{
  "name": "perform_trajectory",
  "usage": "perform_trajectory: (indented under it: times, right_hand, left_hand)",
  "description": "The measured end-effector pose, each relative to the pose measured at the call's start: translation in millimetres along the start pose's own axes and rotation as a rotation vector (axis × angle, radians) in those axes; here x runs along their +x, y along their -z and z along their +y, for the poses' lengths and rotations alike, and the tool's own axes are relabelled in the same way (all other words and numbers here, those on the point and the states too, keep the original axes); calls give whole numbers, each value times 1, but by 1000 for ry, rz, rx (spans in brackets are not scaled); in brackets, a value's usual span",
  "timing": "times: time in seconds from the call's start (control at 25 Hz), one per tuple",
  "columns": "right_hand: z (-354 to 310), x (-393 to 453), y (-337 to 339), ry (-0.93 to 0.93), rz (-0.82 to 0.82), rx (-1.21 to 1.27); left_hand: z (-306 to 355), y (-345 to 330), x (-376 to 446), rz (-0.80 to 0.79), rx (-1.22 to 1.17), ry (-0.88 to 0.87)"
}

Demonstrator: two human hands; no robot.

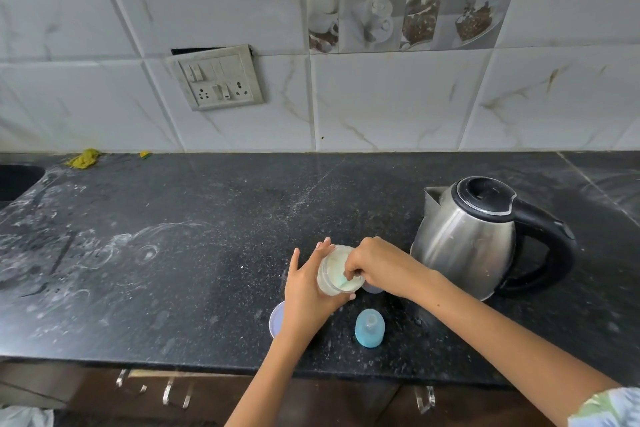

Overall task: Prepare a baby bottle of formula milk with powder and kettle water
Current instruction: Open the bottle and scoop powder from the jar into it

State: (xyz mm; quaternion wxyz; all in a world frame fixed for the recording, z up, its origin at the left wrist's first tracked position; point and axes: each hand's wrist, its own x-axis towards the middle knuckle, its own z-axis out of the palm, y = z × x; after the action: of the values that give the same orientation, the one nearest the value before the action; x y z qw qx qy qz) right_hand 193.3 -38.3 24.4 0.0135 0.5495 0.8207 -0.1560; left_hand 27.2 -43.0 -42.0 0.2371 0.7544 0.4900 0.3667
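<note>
Left hand (306,291) is wrapped around a tilted powder jar (334,270) over the black tabletop (173,253), its lid (277,319) lying below. Right hand (377,267) pinches a green scoop (346,282) inside it. Blue bottle cap (370,328) sits nearby, kettle (478,236) further right.

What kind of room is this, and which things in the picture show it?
Most likely a home kitchen. A black stone countertop runs along a tiled wall with coffee-cup pictures, a steel electric kettle stands on it, and the edge of a sink shows at far left.
</note>
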Motion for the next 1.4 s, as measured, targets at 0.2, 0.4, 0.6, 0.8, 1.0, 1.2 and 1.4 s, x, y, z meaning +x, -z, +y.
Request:
perform_trajectory:
  times: [0.2, 0.4, 0.6, 0.8, 1.0, 1.2, 1.4]
  right_hand:
    - [-7, -8, -4, 26, 59, 0]
    - [-6, -8, -5, 12, 156, 88]
    - [-6, -15, -11, 24, 65, 77]
    - [-15, -22, 1, 9, 124, 278]
    - [-10, -22, -4, -185, 296, 769]
    - [-12, -25, -8, -390, 383, 1145]
    - [-11, -26, -5, -433, 374, 1126]
  left_hand:
    - [0, 1, -2, 5, -14, -7]
    - [-1, -5, -7, 11, -28, -54]
    - [-3, -7, -9, 10, -17, -67]
    - [-4, -7, -8, 12, -16, -60]
    - [-6, -4, -5, -1, -34, -12]
    - [-7, -2, -3, -18, -36, -5]
    - [-4, -4, -3, -8, -28, 6]
